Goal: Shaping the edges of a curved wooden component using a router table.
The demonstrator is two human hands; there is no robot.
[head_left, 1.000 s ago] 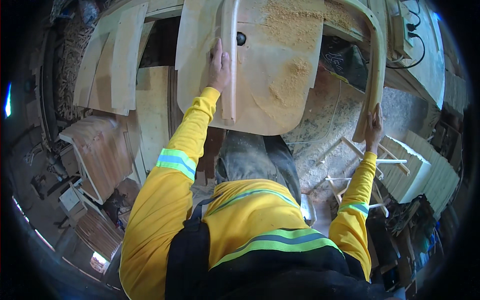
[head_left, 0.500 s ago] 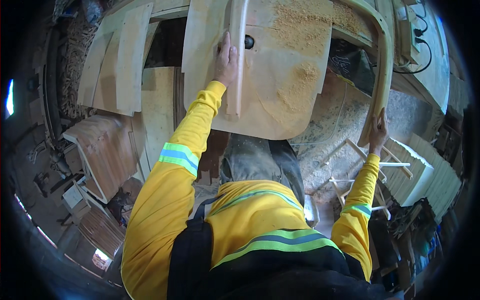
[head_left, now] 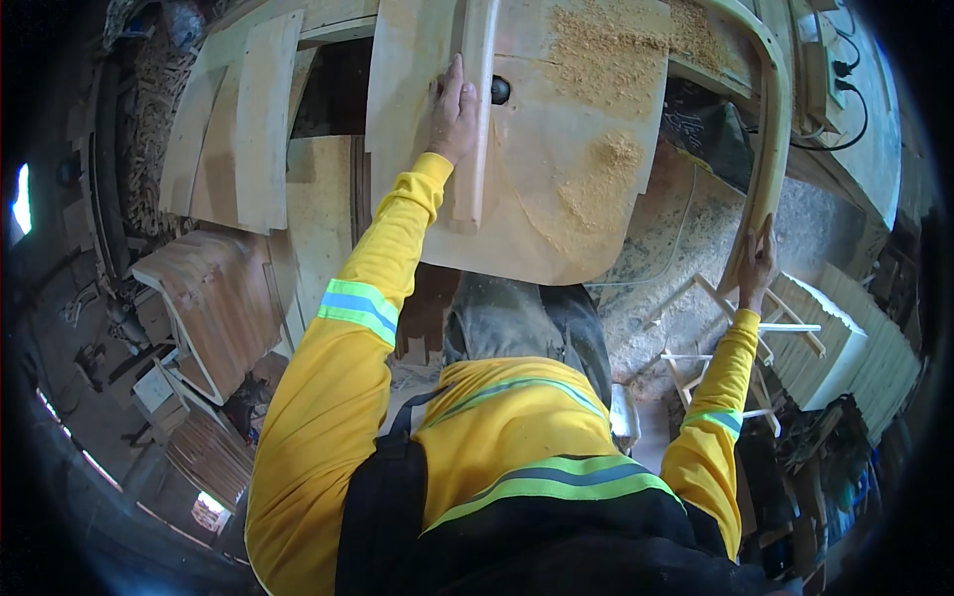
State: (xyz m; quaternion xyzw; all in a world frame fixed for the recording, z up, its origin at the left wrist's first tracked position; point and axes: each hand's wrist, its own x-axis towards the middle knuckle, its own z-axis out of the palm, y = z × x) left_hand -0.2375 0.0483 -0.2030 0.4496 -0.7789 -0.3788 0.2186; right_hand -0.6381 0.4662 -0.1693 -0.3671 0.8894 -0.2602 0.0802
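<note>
My left hand (head_left: 454, 117) lies with fingers stretched out along the left side of a pale straight wooden rail (head_left: 479, 129), touching it. The rail rests on a plywood board (head_left: 586, 243). Just right of the rail, a round black part (head_left: 499, 90) sits in a hole in the board. My right hand (head_left: 757, 266), off the board's right side, is closed around the near end of a curved wooden piece (head_left: 768, 139). That piece bends leftward at the top and leaves the view, so I cannot tell whether it joins the rail.
Sawdust (head_left: 606, 55) lies heaped on the board's right half. Thin wooden panels (head_left: 263, 129) lean at the far left, above a brown slatted wooden piece (head_left: 214, 298). Black plugs and cables (head_left: 847, 89) hang at the far right. A light wooden frame (head_left: 706, 368) stands below my right hand.
My left hand and the rail have shifted slightly away from me over the board. My right hand keeps its hold on the curved piece. The whole view has moved a little.
</note>
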